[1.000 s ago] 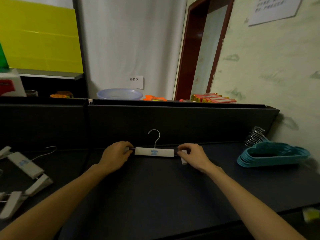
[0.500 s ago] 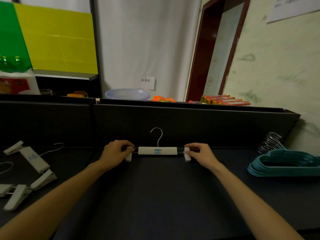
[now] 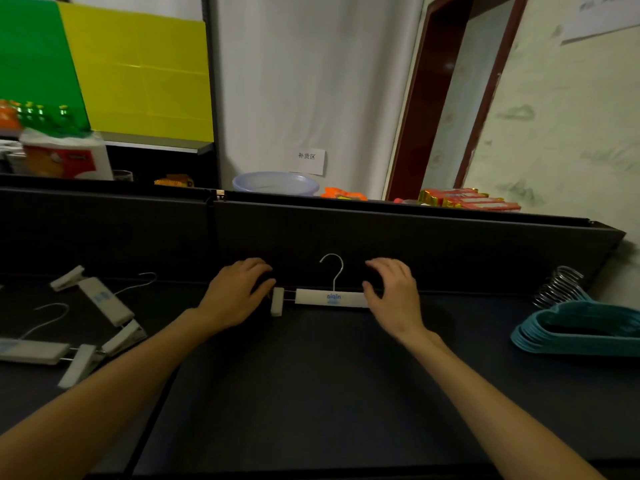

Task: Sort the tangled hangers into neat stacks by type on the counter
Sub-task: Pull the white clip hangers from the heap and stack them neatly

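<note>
Readable text: one hanger brand, one wall label.

The white clip hanger (image 3: 330,298) at the counter's back carries "aiqin" in blue on its bar. A white paper label (image 3: 307,161) on the curtain behind reads "补货区". Blue print on the left hanger (image 3: 104,299) and the sheet (image 3: 602,15) on the right wall is too blurred to read.

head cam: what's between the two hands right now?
The white clip hanger, flat on the counter, with the left hand and right hand at its ends. Head view.
</note>
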Tool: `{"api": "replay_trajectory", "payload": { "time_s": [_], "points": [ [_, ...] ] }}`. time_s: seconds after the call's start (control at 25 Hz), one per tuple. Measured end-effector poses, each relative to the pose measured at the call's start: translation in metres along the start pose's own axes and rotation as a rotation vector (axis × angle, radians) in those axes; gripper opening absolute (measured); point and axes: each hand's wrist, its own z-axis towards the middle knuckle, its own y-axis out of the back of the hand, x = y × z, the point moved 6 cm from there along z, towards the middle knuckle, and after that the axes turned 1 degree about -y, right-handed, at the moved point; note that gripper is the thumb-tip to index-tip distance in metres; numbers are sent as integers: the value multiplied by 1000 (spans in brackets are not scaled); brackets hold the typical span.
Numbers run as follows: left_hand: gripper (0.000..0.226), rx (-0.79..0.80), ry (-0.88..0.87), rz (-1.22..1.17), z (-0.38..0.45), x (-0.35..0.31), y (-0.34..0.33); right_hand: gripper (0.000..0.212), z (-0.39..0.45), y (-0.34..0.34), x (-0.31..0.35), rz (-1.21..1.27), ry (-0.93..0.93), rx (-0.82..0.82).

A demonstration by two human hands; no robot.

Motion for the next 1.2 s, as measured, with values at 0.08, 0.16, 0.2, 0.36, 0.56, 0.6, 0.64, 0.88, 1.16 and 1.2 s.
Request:
{"api": "replay_trajectory", "payload": {
  "time_s": [0.08, 0.16, 0.2, 0.36, 0.56, 0.6, 0.64, 0.88, 1.16, 1.2],
  "points": [
    [59, 30, 5, 212, -10, 17, 11, 49, -1, -18, 47, -74, 141, 7],
    [74, 83, 29, 361, -25, 42, 25, 55, -7, -43, 94, -105, 224, 75],
    [79, 113, 58, 400, -34, 58, 33, 58, -11, -57, 118, -106, 243, 124],
    [73, 196, 294, 374, -72, 137, 66, 60, -30, -105, 206, -26, 226, 346],
    [75, 271, 504, 241, -105, 223, 94, 63, -52, -153, 297, 55, 105, 554],
    [75, 292, 514, 205, -110, 235, 96, 63, -55, -160, 307, 67, 65, 574],
    [74, 307, 518, 173, -115, 244, 97, 60, -56, -165, 314, 79, 31, 584],
    [61, 211, 386, 131, -122, 268, 103, 23, -59, -185, 332, 307, -212, 594],
    [51, 112, 188, -18, -100, 245, 103, 20, -67, -112, 267, 538, -376, 292],
    [49, 103, 174, -76, -94, 232, 100, 19, -70, -97, 251, 552, -397, 259]
  ]
}}
